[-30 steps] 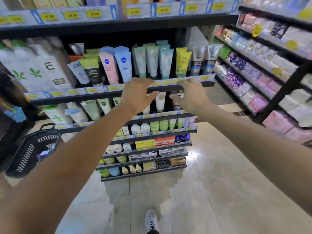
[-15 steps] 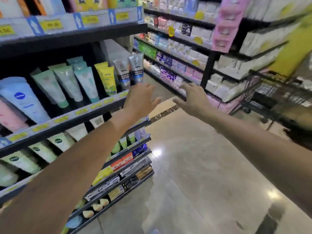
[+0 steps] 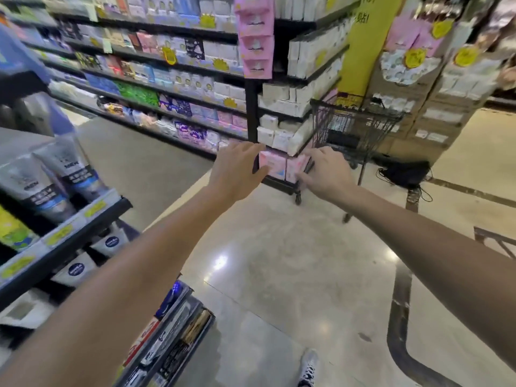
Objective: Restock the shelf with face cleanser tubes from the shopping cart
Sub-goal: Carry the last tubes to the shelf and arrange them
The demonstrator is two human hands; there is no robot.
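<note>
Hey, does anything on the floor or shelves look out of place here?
One thing: a black bag with loose cords lies on the floor beside the shopping cart, in the walkway. The tubes on the left shelf stand in order. Nothing looks spilled.

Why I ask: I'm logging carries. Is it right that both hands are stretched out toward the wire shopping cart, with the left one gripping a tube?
Not quite. The head view shows the left hand open and holding nothing; the right hand is empty too. Both are stretched toward the wire shopping cart.

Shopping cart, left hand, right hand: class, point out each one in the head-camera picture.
shopping cart [image 3: 354,127]: head view, front wire wall of the basket.
left hand [image 3: 237,169]: head view, back of hand.
right hand [image 3: 325,170]: head view, back of hand.
</note>
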